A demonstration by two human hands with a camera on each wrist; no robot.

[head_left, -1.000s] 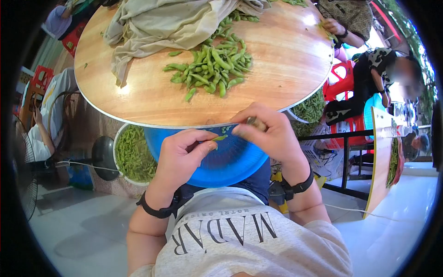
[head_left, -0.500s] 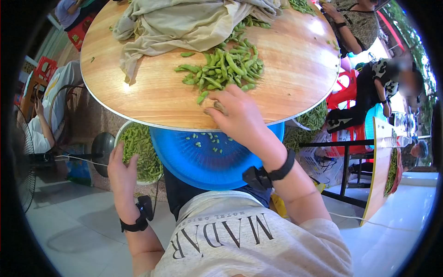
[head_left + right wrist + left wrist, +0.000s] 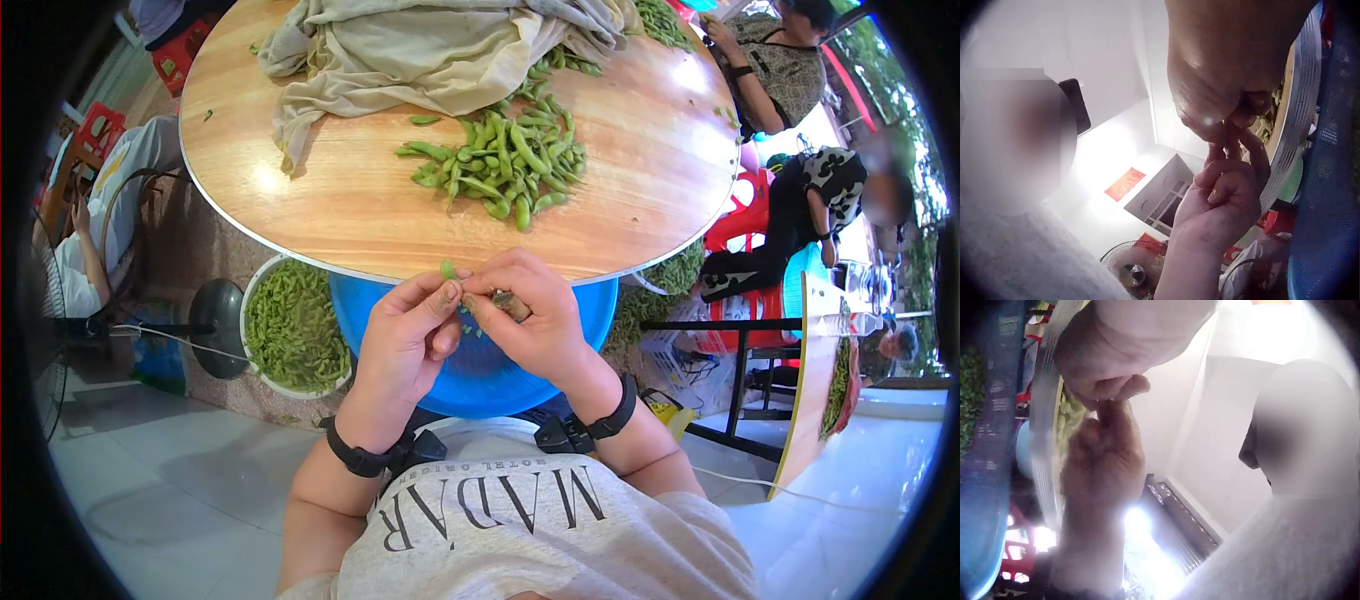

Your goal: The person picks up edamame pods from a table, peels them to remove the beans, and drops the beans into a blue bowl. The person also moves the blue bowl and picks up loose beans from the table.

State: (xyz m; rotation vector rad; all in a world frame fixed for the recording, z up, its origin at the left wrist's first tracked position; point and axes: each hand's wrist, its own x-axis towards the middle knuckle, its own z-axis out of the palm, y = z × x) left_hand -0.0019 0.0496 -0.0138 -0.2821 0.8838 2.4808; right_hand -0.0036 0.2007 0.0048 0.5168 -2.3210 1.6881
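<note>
Close in front of the body, both hands meet over a blue basin [image 3: 490,388] at the table's near edge. My left hand [image 3: 405,330] pinches a green soybean pod [image 3: 447,269] upright between thumb and forefinger. My right hand [image 3: 535,315] has its fingertips right at the pod, and its curled fingers hold a small brown cylindrical thing [image 3: 510,305], mostly hidden. Loose shelled beans [image 3: 470,326] show in the basin between the hands. In both wrist views the fingertips come together, with the pod hidden there.
A heap of pods [image 3: 505,165] lies on the round wooden table [image 3: 300,225], beside a crumpled cloth [image 3: 420,60]. A white tub [image 3: 301,394] full of pods stands on the floor at left. Other people sit around, and a fan [image 3: 1132,275] shows in the right wrist view.
My left hand has come back from beside the white tub, open there, and now holds a pod. My right hand has drawn back from the heap to meet it over the basin.
</note>
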